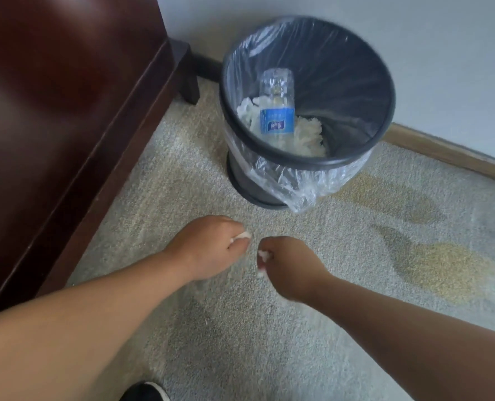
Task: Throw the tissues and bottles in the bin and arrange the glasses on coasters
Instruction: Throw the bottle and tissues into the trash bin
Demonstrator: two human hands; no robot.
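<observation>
Soft crumpled paper tissue sits in the grip, over rough matt carpet, with a matt dark plastic bin beyond it, lined in glossy crinkled clear film, and polished reddish wood furniture to its left.

Your left hand curls around a small white tissue scrap, and your right hand grips another white tissue piece. Both hands hang close together over the grey carpet, in front of the dark bin lined with a clear bag. Inside the bin a plastic bottle with a blue label lies on crumpled tissues. Dark wooden furniture stands to the left, and yellowish stains mark the carpet to the right.
</observation>
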